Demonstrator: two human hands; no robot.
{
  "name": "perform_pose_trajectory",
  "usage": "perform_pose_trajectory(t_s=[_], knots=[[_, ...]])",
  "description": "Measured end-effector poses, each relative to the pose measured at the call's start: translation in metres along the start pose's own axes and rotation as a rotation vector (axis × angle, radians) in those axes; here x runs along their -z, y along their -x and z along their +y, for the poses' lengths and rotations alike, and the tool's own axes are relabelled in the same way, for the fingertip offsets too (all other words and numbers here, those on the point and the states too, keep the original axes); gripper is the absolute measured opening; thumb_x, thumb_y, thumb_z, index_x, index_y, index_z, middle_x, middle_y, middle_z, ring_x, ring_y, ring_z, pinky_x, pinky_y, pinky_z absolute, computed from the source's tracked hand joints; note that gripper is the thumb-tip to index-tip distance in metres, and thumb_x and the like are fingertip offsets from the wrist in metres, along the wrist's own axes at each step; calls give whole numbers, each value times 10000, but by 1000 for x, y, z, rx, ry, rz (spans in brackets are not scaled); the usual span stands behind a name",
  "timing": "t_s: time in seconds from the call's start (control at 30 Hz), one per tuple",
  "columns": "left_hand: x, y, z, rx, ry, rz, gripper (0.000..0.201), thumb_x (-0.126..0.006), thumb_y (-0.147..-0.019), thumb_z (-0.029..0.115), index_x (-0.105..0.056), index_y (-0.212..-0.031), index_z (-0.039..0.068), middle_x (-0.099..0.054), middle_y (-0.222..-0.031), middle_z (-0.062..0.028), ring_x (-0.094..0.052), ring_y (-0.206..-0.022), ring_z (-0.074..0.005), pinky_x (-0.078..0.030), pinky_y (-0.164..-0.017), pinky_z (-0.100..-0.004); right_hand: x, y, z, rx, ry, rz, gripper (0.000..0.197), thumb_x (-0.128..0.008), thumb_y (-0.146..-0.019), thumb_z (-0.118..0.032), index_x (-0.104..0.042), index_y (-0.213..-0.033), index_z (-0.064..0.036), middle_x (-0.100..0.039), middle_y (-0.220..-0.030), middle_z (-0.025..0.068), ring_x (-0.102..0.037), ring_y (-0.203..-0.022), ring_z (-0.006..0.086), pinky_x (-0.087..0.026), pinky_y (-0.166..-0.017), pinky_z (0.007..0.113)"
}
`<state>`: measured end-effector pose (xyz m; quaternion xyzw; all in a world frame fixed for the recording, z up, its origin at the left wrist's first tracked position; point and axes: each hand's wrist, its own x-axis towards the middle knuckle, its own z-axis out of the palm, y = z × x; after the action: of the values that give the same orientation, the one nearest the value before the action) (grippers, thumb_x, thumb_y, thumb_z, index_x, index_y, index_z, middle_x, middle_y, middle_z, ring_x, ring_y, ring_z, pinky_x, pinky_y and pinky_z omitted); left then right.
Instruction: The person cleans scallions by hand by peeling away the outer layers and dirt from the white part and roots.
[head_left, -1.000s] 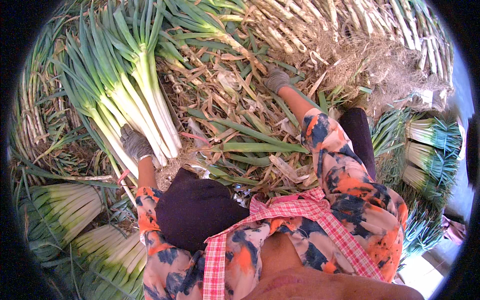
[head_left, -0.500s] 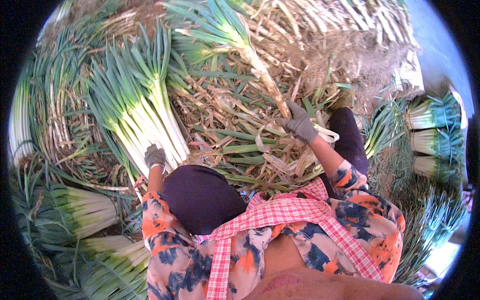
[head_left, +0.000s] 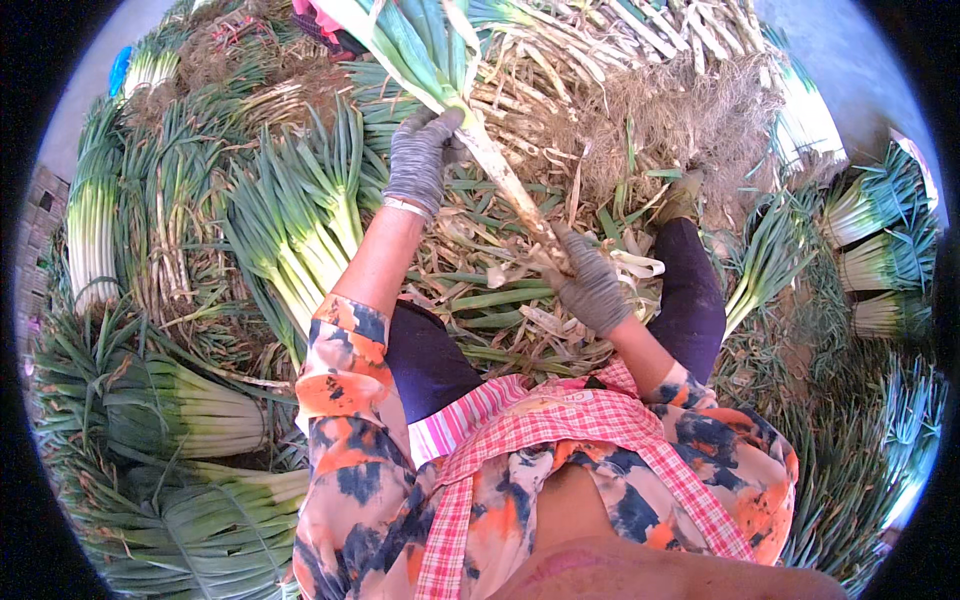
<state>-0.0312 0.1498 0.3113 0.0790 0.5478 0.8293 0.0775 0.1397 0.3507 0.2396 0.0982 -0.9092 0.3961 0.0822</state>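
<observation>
A long green onion (head_left: 505,170) with a brownish, unpeeled stalk slants across the view in front of me. Its leaves point up and away, and its lower end comes down toward me. My left hand (head_left: 423,165), in a grey glove, is closed round it just below the leaves. Also gloved in grey, my right hand (head_left: 592,288) grips the lower stalk end; the fingertips are partly hidden. Left of my left forearm lies a pile of clean green onions (head_left: 295,240) with white stalks, partly covered by that arm.
Dry peelings and leaves (head_left: 500,290) litter the ground between my legs. Unpeeled onions with roots (head_left: 690,100) are heaped at the far right. Tied bundles (head_left: 210,410) lie at the near left, and more bundles (head_left: 870,260) are stacked at the right. Loose onions (head_left: 765,260) lie beside my right leg.
My left hand has left the clean onion pile, moved up and right, and taken hold of the unpeeled onion below its leaves. My right hand still holds its lower end.
</observation>
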Motion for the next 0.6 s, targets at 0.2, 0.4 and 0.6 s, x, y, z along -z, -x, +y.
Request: perform_pose_trajectory(t_s=[0.2,0.4,0.6], knots=[[-2,-5,-7,39,324,-37,222,-630,-781,138,-554,-969,48,-595,-764,-31,-572,-631,-141,-448,-501,-252,-3,30,8,-267,-490,-200,531,-583,-794,-226,-393,-1241,-13,-517,-1131,175,-523,-1011,234,-406,-853,321],[-3,-20,-22,-55,201,203,180,-632,-790,184,-538,-865,50,-535,-638,-25,-482,-475,-125,-354,-379,-238,-26,41,-18,-286,-461,-17,473,-568,-799,-225,-430,-1190,1,-547,-1029,198,-541,-959,268,-407,-836,341],[-26,11,-59,211,7,253,169,-584,-807,220,-540,-786,59,-485,-553,7,-437,-392,-100,-311,-315,-229,-14,7,-21,-418,-496,-22,396,-505,-845,-247,-458,-1153,-1,-581,-922,185,-563,-877,268,-437,-739,360]])
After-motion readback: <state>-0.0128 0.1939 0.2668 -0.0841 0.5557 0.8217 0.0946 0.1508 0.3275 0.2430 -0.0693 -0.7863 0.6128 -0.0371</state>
